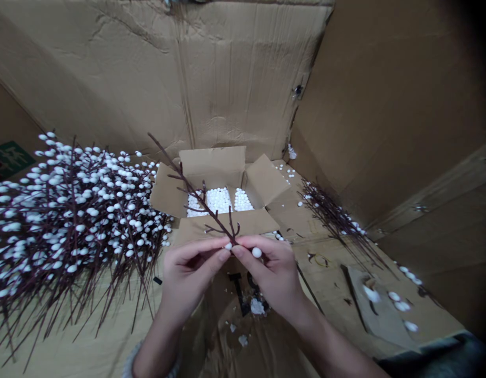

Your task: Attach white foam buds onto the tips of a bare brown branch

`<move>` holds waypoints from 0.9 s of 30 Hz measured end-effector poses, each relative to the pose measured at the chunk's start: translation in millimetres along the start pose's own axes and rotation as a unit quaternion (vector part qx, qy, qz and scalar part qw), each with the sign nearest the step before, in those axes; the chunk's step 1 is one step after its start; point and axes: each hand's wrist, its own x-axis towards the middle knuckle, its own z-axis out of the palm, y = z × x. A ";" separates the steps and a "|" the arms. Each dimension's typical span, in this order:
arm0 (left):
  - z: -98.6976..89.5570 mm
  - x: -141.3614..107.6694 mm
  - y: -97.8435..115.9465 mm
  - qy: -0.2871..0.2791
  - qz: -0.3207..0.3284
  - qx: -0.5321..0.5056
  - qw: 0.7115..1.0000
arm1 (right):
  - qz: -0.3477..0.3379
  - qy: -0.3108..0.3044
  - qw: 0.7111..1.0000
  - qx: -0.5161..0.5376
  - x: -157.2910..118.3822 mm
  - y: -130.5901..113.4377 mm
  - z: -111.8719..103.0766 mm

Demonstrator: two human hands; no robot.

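Note:
In the head view, my left hand pinches a small white ball beside the lower part of a brown twig. My right hand grips that twig between thumb and forefinger, with the fingertips of both hands nearly touching. The twig leans up and to the left, its side branches bare. Another white ball shows at the fingers of my right hand. Behind the twig stands an open cardboard box holding many white balls.
A large pile of twigs with white balls lies at the left. Bare brown twigs lie at the right, near a cardboard piece and loose white balls. Tall cardboard walls stand behind.

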 end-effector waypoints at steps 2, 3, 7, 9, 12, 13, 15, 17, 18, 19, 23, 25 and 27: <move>-0.7 1.7 2.2 -0.008 -0.001 -0.001 1.000 | -0.003 -0.005 1.000 0.002 0.5 -0.3 -0.1; -0.7 2.5 2.9 -0.010 -0.001 -0.001 1.000 | -0.005 -0.008 1.000 0.003 0.7 -0.4 0.0; 0.8 4.0 3.7 -0.001 -0.004 -0.006 1.000 | -0.016 -0.011 1.000 0.003 0.7 -0.7 0.7; 1.5 3.8 4.0 0.003 -0.006 -0.012 1.000 | -0.022 -0.014 1.000 0.005 0.5 -0.8 0.6; 1.7 2.7 5.3 0.006 -0.011 -0.021 1.000 | -0.028 -0.019 0.999 0.007 0.4 -0.9 -0.3; 1.6 2.2 5.9 0.007 -0.012 -0.024 1.000 | -0.029 -0.019 0.999 0.007 0.5 -1.0 -0.7; 1.2 1.3 6.6 0.008 -0.015 -0.028 0.999 | -0.031 -0.021 0.999 0.007 0.6 -1.0 -1.4; 0.8 0.6 6.5 0.009 -0.018 -0.032 0.999 | -0.033 -0.023 0.999 0.008 0.8 -1.1 -1.9; 0.6 0.4 6.2 0.009 -0.019 -0.033 0.999 | -0.034 -0.024 0.999 0.009 0.9 -1.2 -2.1; 0.4 0.3 5.7 0.010 -0.021 -0.034 0.999 | -0.036 -0.025 0.999 0.011 0.9 -1.5 -2.3; -0.3 -0.6 3.5 0.010 -0.023 -0.035 0.999 | -0.038 -0.030 0.999 0.017 0.7 -3.4 -2.9; -0.7 -1.4 2.6 0.009 -0.023 -0.035 0.999 | -0.034 -0.031 0.999 0.022 0.7 -4.3 -3.5; -1.2 -2.2 1.9 0.009 -0.026 -0.035 0.999 | -0.024 -0.036 0.998 0.033 0.9 -4.8 -4.1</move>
